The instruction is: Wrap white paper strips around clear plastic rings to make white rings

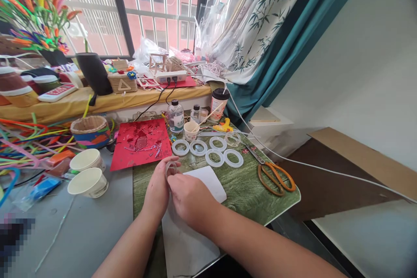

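Your left hand (158, 187) cups a clear ring (167, 167), fingers loosely curled, and your right hand (193, 196) pinches its near side — both above the green surface (244, 189), likely to steady it.

Window glare, stretched edges

My feed is bright: daylight comes through the window (121, 13), bleaching the railings (161, 14). I see soft shade on the paper (187, 239) below the right hand (193, 200), blur at far left, and a pixelated lower-left corner.
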{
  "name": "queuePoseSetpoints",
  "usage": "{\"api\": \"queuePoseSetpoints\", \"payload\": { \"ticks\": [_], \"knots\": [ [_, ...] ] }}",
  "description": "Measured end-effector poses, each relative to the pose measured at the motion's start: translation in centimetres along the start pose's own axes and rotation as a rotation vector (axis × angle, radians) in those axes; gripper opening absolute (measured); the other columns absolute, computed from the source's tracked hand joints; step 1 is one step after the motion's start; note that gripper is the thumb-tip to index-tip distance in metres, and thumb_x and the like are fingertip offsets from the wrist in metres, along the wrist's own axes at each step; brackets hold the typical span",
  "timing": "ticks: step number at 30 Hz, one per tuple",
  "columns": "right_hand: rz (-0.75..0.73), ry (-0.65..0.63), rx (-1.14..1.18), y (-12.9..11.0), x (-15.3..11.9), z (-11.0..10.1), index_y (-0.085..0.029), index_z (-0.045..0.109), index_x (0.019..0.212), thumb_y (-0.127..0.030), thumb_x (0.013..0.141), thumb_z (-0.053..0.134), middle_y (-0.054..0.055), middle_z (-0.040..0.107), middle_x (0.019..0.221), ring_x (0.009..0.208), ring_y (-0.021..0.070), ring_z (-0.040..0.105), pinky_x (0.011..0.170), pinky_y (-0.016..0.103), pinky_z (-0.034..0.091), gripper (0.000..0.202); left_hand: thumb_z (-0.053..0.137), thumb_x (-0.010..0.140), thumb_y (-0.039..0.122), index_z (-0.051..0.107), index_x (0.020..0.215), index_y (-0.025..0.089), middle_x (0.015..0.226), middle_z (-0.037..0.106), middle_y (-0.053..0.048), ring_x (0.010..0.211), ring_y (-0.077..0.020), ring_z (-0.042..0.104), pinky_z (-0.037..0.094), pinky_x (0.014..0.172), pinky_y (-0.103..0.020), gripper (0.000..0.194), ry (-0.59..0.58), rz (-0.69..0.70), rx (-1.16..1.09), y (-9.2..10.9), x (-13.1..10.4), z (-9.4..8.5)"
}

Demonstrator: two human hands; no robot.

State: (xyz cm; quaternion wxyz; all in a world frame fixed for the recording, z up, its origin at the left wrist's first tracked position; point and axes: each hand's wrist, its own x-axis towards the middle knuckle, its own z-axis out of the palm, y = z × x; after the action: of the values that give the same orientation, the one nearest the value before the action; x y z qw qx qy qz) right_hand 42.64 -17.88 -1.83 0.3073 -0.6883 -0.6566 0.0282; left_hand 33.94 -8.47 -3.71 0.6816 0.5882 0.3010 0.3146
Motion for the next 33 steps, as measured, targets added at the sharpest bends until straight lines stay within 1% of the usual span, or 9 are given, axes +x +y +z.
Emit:
{"api": "queuePoseSetpoints", "payload": {
  "ticks": [4, 6, 10, 15, 20, 24, 26, 30, 33],
  "knots": [
    [0.095, 0.047, -0.021, 0.0, 0.0, -0.3, -0.017, 0.059, 0.09, -0.007, 0.094, 0.047, 0.006, 0.067, 0.085, 0.075, 0.0191, 0.059, 0.066, 0.03, 0.038, 0.017, 0.039, 0.099, 0.056, 0.064, 0.121, 0.022, 0.11, 0.071, -0.008, 0.083, -0.019, 0.066, 0.051, 0.066, -0.029, 0.048, -0.037, -0.037, 0.01, -0.2, 0.0, 0.1],
    [0.132, 0.074, -0.027, 0.0, 0.1, -0.4, -0.018, 0.059, 0.087, -0.008, 0.095, 0.045, 0.006, 0.067, 0.082, 0.073, 0.0187, 0.058, 0.065, 0.03, 0.037, 0.019, 0.039, 0.099, 0.055, 0.064, 0.122, 0.022, 0.11, 0.071, -0.008, 0.089, -0.0206, 0.066, 0.051, 0.069, -0.029, 0.048, -0.034, -0.027, 0.05, -0.3, 0.1, 0.0],
    [-0.01, 0.001, -0.004, -0.1, 0.1, -0.4, -0.018, 0.059, 0.088, -0.008, 0.093, 0.048, 0.006, 0.067, 0.084, 0.072, 0.019, 0.057, 0.065, 0.03, 0.038, 0.015, 0.04, 0.098, 0.054, 0.067, 0.115, 0.02, 0.109, 0.071, -0.008, 0.089, -0.0202, 0.065, 0.052, 0.078, -0.032, 0.046, 0.007, -0.011, 0.016, -0.5, 0.3, -0.1],
    [0.158, 0.083, 0.056, 0.2, 0.2, -0.2, -0.019, 0.059, 0.087, -0.008, 0.095, 0.046, 0.005, 0.068, 0.083, 0.074, 0.0181, 0.058, 0.066, 0.029, 0.037, 0.019, 0.039, 0.098, 0.057, 0.064, 0.123, 0.021, 0.112, 0.07, -0.009, 0.091, -0.0219, 0.065, 0.051, 0.068, -0.03, 0.05, -0.047, -0.019, 0.064, -0.5, 0.3, -0.1],
    [0.081, 0.038, 0.134, 0.2, 0.1, 0.1, -0.019, 0.056, 0.082, -0.009, 0.092, 0.051, 0.004, 0.065, 0.08, 0.069, 0.0173, 0.055, 0.063, 0.029, 0.035, 0.015, 0.039, 0.099, 0.053, 0.068, 0.114, 0.022, 0.107, 0.07, -0.008, 0.09, -0.0203, 0.064, 0.051, 0.078, -0.032, 0.046, -0.003, 0.025, 0.064, -0.6, 0.4, -0.3],
    [0.263, 0.101, 0.241, 0.6, 0.7, -0.2, -0.019, 0.056, 0.083, -0.008, 0.096, 0.045, 0.002, 0.064, 0.077, 0.07, 0.0161, 0.057, 0.064, 0.027, 0.037, 0.021, 0.038, 0.098, 0.057, 0.063, 0.126, 0.021, 0.107, 0.069, -0.01, 0.085, -0.0205, 0.064, 0.049, 0.063, -0.029, 0.052, -0.055, -0.026, 0.061, -0.5, 0.2, -0.1],
    [0.301, 0.118, 0.25, 0.4, 0.9, -0.1, -0.02, 0.055, 0.08, -0.01, 0.098, 0.044, 0.002, 0.062, 0.075, 0.067, 0.0159, 0.055, 0.063, 0.027, 0.036, 0.024, 0.037, 0.099, 0.057, 0.063, 0.126, 0.021, 0.109, 0.069, -0.01, 0.09, -0.0217, 0.065, 0.051, 0.066, -0.03, 0.052, -0.06, -0.024, 0.079, -0.4, 0.1, 0.0],
    [0.136, 0.097, 0.129, -0.3, 0.1, 0.6, -0.02, 0.055, 0.082, -0.01, 0.095, 0.046, 0.004, 0.063, 0.08, 0.07, 0.0183, 0.055, 0.064, 0.03, 0.037, 0.019, 0.038, 0.099, 0.054, 0.068, 0.113, 0.022, 0.106, 0.07, -0.007, 0.093, -0.0214, 0.064, 0.051, 0.083, -0.033, 0.046, -0.005, 0.023, 0.074, -0.5, 0.1, -0.1],
    [0.058, 0.051, 0.116, -0.2, -0.5, 0.5, -0.019, 0.058, 0.089, -0.008, 0.093, 0.047, 0.006, 0.067, 0.086, 0.076, 0.019, 0.058, 0.068, 0.029, 0.04, 0.016, 0.04, 0.097, 0.056, 0.067, 0.112, 0.021, 0.102, 0.069, -0.007, 0.083, -0.0196, 0.062, 0.05, 0.074, -0.031, 0.047, 0.003, -0.002, 0.05, -0.4, 0.1, 0.0]
  ]
}}
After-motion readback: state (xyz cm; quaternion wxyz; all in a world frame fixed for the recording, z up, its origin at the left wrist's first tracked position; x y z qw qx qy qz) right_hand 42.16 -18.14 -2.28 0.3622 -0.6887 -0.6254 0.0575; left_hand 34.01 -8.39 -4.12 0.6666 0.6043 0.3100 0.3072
